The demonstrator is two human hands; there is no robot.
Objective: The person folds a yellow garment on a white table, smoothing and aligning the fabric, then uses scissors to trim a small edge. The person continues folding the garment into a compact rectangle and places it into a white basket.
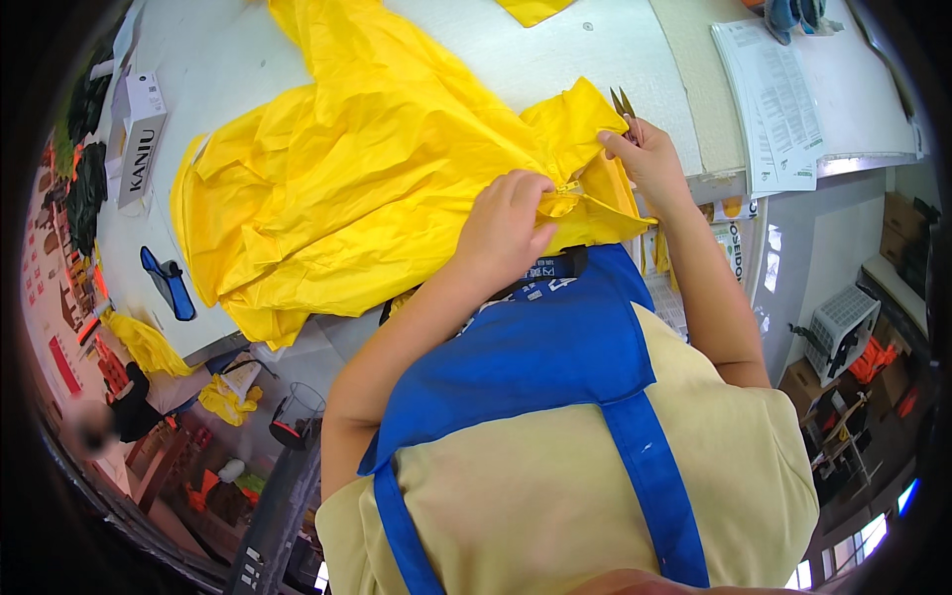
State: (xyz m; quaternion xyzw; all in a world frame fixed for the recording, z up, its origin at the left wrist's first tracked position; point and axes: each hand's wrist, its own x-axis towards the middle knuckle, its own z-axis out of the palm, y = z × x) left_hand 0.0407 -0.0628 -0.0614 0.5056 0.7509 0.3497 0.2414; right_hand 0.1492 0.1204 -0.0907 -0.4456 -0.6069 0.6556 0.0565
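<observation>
A crumpled yellow garment (367, 169) lies spread over a white table (555, 45). My left hand (504, 233) pinches the garment's near edge by its zipper (567, 188). My right hand (650, 159) holds a fold of the same yellow cloth a little to the right, and a small pair of thread snips (623, 102) sticks up out of that hand, points upward. The two hands are close together, with the zipper stretch between them.
Printed paper sheets (778, 94) lie at the table's right end. A white box (139, 139) and a blue tool (169, 283) sit on the left side. More yellow cloth (149, 347) hangs off the left edge. A white crate (843, 322) stands on the floor to the right.
</observation>
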